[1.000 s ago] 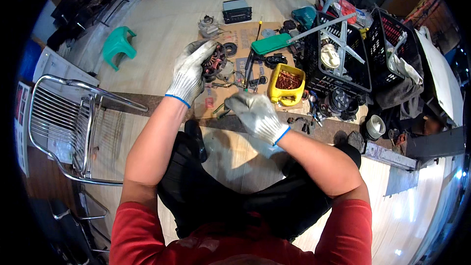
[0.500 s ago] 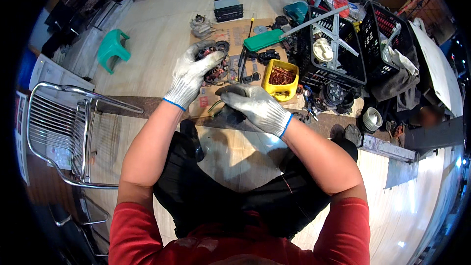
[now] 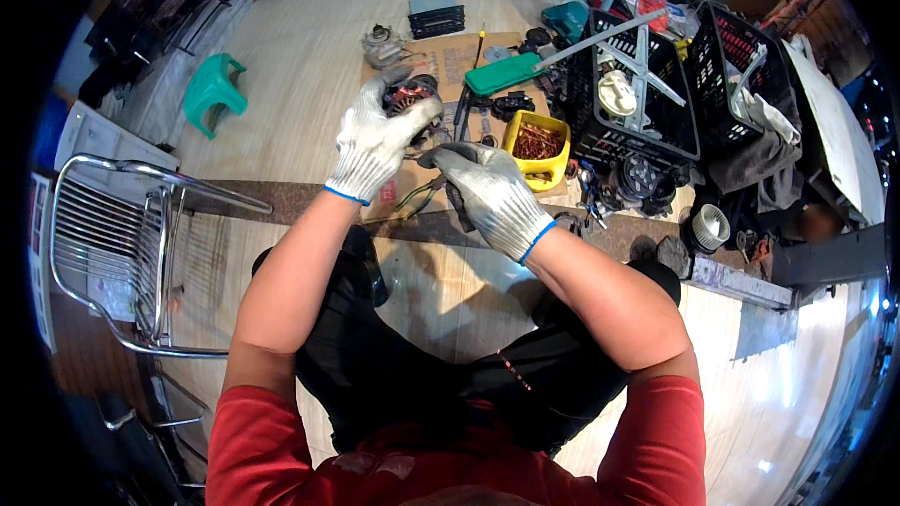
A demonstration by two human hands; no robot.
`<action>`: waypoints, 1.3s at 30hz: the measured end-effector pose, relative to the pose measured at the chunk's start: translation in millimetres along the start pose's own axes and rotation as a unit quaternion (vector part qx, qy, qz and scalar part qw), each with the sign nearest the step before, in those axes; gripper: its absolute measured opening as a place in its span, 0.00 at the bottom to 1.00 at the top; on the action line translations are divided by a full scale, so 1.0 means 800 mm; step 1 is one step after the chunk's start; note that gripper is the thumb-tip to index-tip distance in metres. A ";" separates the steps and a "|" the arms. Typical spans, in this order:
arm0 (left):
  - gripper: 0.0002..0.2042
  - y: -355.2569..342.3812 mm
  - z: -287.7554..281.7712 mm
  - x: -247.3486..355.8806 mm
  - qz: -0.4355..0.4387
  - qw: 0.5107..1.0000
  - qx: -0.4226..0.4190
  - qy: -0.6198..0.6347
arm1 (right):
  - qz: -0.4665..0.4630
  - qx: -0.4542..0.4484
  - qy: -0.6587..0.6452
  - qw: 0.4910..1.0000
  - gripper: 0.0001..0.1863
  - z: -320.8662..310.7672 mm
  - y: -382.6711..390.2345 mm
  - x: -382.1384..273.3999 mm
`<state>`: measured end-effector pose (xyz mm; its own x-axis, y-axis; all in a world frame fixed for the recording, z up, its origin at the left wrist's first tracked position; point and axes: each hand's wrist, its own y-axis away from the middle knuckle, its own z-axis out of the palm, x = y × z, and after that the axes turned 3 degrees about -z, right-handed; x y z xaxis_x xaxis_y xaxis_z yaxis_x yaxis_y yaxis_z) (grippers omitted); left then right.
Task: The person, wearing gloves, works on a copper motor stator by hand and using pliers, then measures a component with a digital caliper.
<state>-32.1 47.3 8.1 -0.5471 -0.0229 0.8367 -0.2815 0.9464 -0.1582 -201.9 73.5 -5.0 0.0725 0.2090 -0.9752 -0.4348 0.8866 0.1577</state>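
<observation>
Both my hands wear white knit gloves with blue cuffs. My left hand (image 3: pixel 380 131) is wrapped round a dark motor part with copper windings (image 3: pixel 409 94), held above the cardboard. Close by on the right, my right hand (image 3: pixel 483 183) has its fingers drawn together, thumb toward the motor part; what they hold, if anything, is hidden. Pliers with greenish handles (image 3: pixel 417 197) show just left of my right hand, partly covered by it; I cannot tell whether it touches them. A yellow cut-open container (image 3: pixel 537 164) with copper scraps stands beyond my right hand.
A green flat-headed tool (image 3: pixel 504 76) lies past the yellow container. Black crates (image 3: pixel 647 145) full of parts stand at the right. At the left are a metal chair (image 3: pixel 112 258) and a green stool (image 3: pixel 214 94). A copper strand (image 3: pixel 514 370) rests on my trousers.
My right hand has turned and shifted slightly right and down, showing more of the pliers. My left hand has tilted a little with the motor part. The copper strand on my trousers shows more clearly.
</observation>
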 end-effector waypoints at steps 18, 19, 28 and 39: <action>0.21 -0.034 -0.069 -0.066 -0.090 0.918 0.020 0.386 | 0.232 -0.304 0.150 0.912 0.16 -0.024 0.078 0.044; 0.17 -0.036 -0.078 -0.074 -0.117 0.891 -0.025 0.438 | 0.253 -0.349 0.124 0.894 0.20 -0.033 0.075 0.051; 0.18 -0.048 -0.124 -0.118 -0.062 0.751 -0.218 0.620 | 0.126 -0.134 0.082 0.979 0.29 -0.202 -0.022 0.101; 0.15 -0.056 -0.144 -0.152 0.022 0.814 -0.178 0.553 | 0.301 0.042 0.503 0.809 0.27 -0.336 -0.089 0.232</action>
<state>137.9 44.9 -26.0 0.5484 0.1299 0.8261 0.0739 0.9765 -0.2026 -399.0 -61.4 -239.3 -0.9157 0.2087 -0.3434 -0.0539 0.7831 0.6196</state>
